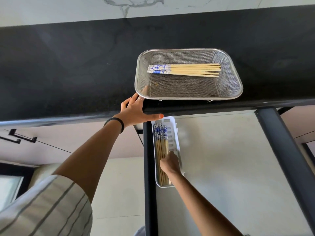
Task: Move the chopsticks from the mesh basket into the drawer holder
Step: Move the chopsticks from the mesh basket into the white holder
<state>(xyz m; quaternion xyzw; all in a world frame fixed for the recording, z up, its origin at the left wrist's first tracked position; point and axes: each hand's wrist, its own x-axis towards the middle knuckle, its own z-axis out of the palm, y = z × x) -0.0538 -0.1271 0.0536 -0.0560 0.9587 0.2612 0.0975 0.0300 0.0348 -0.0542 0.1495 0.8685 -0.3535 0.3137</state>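
A steel mesh basket (228, 86) sits on the black counter near its front edge, with several bamboo chopsticks (190, 70) with blue-and-white ends lying along its far side. Below, a white slotted holder (173, 133) lies at the left of the open drawer, with several matching chopsticks (159, 143) in it. My right hand (170, 163) is down in the holder, its fingers closed on the lower part of those chopsticks. My left hand (136, 110) rests spread on the counter edge, fingertips touching the basket's near left corner and thumb along the edge.
The drawer (230, 159) has a pale floor and dark frame rails (150, 167) at left and right. To the left are cabinet fronts with black handles (22, 137). A marble wall (119, 7) rises behind the counter (68, 65).
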